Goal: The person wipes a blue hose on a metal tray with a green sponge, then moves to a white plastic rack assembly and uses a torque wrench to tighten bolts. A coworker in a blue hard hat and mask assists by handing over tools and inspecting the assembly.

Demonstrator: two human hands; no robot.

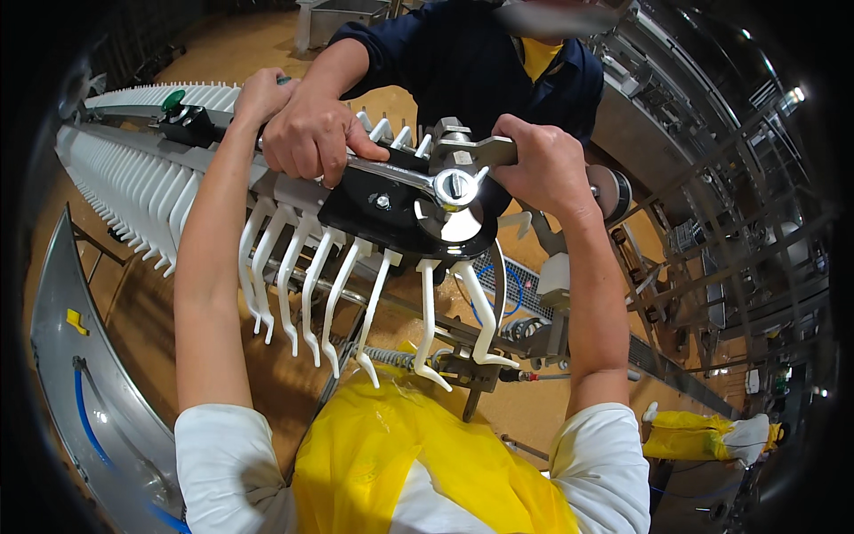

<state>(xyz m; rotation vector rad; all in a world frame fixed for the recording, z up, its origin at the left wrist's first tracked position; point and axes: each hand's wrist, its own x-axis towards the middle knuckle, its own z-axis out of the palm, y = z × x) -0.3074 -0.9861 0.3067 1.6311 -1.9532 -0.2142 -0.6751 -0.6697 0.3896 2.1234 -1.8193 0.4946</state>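
Observation:
At the conveyor's near end, my right hand point(544, 167) is closed around a flat metal spanner point(491, 151), whose other end meets the stacked hex fittings point(452, 142). My left hand point(261, 96) reaches across the conveyor with curled fingers. A bit of green point(284, 80) shows at its fingertips; what it grips is mostly hidden. Beside it, a co-worker's hand point(310, 133) wraps the handle of a ring wrench point(387, 169). The wrench's ring sits over a bolt on the black end plate point(351, 203). White curved fingers point(427, 320) hang below the plate.
The white-fingered conveyor point(133, 178) runs off to the left, with a green knob point(173, 100) on it. A co-worker in dark clothing point(427, 71) stands opposite. A metal trough point(98, 356) lies at left. Another person in yellow point(689, 436) is at far right.

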